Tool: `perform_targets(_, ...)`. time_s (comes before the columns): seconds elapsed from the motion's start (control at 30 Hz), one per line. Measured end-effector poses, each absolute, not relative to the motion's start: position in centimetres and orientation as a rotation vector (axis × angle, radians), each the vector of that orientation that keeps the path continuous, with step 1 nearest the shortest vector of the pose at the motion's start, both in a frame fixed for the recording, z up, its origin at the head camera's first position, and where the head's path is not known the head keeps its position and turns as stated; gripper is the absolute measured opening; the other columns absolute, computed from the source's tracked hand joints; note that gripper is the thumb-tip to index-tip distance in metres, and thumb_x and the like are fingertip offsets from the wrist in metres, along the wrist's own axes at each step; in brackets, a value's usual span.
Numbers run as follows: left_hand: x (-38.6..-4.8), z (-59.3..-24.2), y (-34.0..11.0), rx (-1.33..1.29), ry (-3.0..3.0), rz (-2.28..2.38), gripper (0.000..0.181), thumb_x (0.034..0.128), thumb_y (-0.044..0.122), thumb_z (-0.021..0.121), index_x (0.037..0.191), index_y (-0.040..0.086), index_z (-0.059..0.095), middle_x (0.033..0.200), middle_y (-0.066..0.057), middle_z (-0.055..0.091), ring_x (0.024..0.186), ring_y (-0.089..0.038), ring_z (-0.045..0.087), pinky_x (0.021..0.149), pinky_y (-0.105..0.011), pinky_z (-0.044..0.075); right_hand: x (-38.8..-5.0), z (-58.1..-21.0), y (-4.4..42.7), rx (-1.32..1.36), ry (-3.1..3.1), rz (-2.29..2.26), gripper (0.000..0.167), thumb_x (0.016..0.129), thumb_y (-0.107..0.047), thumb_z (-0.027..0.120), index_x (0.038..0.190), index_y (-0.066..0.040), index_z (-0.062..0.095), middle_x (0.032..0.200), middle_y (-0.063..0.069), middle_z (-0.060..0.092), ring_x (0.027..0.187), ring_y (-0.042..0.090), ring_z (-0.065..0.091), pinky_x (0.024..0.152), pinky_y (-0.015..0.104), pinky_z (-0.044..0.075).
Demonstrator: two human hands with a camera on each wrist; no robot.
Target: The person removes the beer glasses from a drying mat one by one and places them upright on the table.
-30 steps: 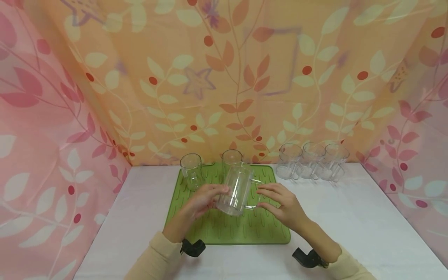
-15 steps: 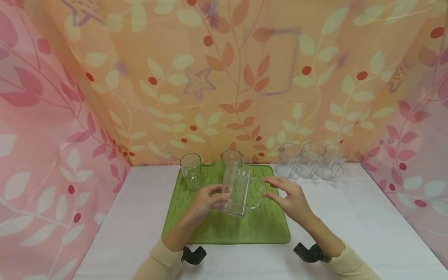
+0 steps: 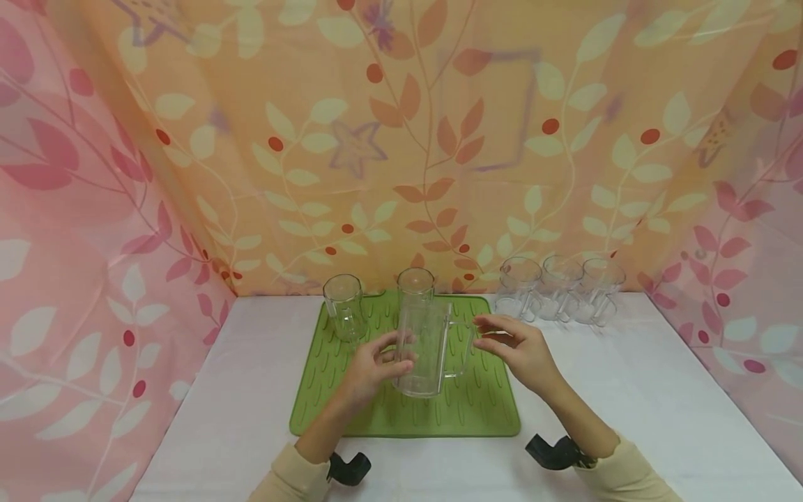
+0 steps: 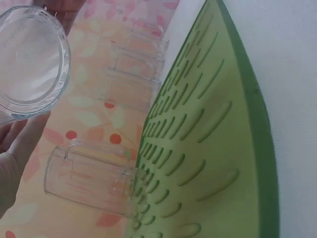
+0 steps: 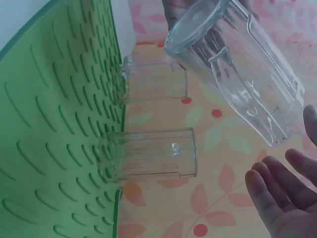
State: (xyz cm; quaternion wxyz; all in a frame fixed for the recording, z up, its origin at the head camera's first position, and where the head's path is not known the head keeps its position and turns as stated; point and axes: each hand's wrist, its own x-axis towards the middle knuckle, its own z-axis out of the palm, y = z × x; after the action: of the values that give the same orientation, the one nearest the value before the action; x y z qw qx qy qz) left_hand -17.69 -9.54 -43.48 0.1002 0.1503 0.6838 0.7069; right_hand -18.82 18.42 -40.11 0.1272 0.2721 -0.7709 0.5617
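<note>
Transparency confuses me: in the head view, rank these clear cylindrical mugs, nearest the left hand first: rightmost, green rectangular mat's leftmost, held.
1. Held mug: in the left hand.
2. Leftmost mug: back left on mat.
3. Rightmost mug: far back right.

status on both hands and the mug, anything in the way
Left hand grips clear mug above green mat. Right hand beside it, not touching. Two other mugs stand behind on mat; nothing visible between right hand and mug.

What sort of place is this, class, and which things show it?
Probably a staged tabletop booth: floral hangings on three sides of a white table, with a green mat and clear mugs.
</note>
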Motion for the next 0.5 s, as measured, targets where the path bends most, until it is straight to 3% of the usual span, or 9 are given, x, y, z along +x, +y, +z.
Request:
perform_targets(0.07, -17.54, -43.6, -9.55, 0.476, 2.005, 2.113, 0.061, 0.086, 0.012, 0.072, 0.14, 0.0, 0.047, 0.141, -0.026, 0.048, 0.119, -0.032, 0.061, 0.092, -0.031, 0.056, -18.84, -40.08, 18.45, 0.791, -2.247, 1.692, 0.035, 0.084, 0.003, 0.07, 0.118, 0.009, 0.065, 0.107, -0.02, 0.067, 0.099, 0.004, 0.067, 0.08, 0.015, 0.057)
perform_targets(0.27, -17.18, -44.01, -9.43, 0.574, 1.94, 2.18, 0.071, 0.0825, 0.011, 0.077, 0.142, -0.004, 0.041, 0.14, -0.034, 0.044, 0.118, -0.036, 0.06, 0.089, -0.031, 0.057, -18.9, -40.08, 18.52, 0.73, -2.314, 1.818, 0.035, 0.086, -0.003, 0.07, 0.119, 0.01, 0.063, 0.106, -0.017, 0.069, 0.099, 0.009, 0.069, 0.081, 0.018, 0.058)
perform_targets(0.43, -16.83, -44.27, -9.31, 0.667, 1.991, 2.169, 0.076, 0.0802, 0.012, 0.079, 0.143, -0.004, 0.039, 0.135, -0.038, 0.048, 0.119, -0.053, 0.054, 0.094, -0.046, 0.055, -18.92, -39.87, 18.57, 0.75, -2.33, 1.93, 0.039, 0.089, -0.005, 0.068, 0.121, 0.015, 0.058, 0.105, -0.019, 0.07, 0.097, 0.003, 0.069, 0.082, 0.019, 0.058)
perform_targets(0.5, -16.71, -44.44, -9.24, 0.705, 2.028, 2.161, 0.076, 0.08, 0.011, 0.079, 0.143, -0.004, 0.039, 0.136, -0.036, 0.048, 0.12, -0.054, 0.053, 0.096, -0.051, 0.052, -18.95, -39.79, 18.64, 0.786, -2.314, 1.997, 0.04, 0.09, -0.004, 0.066, 0.122, 0.018, 0.056, 0.105, -0.017, 0.071, 0.097, 0.001, 0.069, 0.082, 0.019, 0.057)
